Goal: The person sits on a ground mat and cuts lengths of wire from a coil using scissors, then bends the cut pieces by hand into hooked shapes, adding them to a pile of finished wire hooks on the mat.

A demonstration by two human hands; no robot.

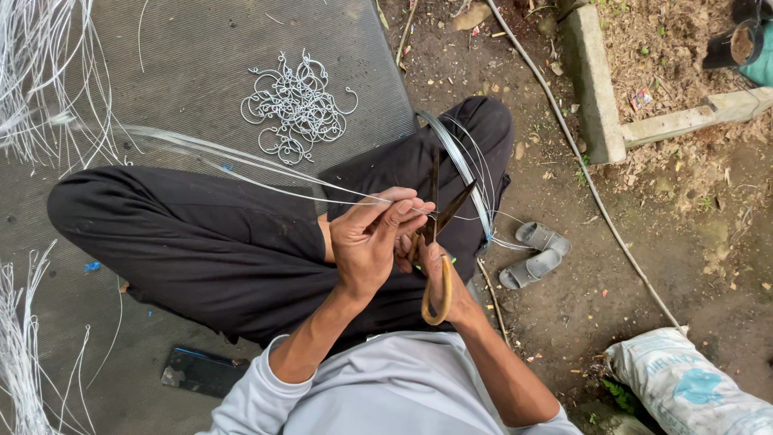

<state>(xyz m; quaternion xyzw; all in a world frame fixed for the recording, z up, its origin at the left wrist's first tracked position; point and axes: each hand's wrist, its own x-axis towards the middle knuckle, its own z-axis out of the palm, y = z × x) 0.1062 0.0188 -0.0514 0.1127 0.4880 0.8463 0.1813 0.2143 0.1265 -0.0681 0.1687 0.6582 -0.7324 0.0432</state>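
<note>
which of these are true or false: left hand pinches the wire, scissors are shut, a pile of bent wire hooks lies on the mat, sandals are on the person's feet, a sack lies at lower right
1. The left hand pinches the thin wire. True.
2. The scissors in the right hand are shut. False: the blades stand apart.
3. A pile of bent wire hooks lies on the mat. True.
4. The sandals are on the person's feet. False: they lie on the dirt beside the knee.
5. A sack lies at lower right. True.

Seated cross-legged, both forearms reach forward over the lap — left hand (372,242) pinching (thumb against fingertips), right hand (435,270) curled closed just beside it.
</note>
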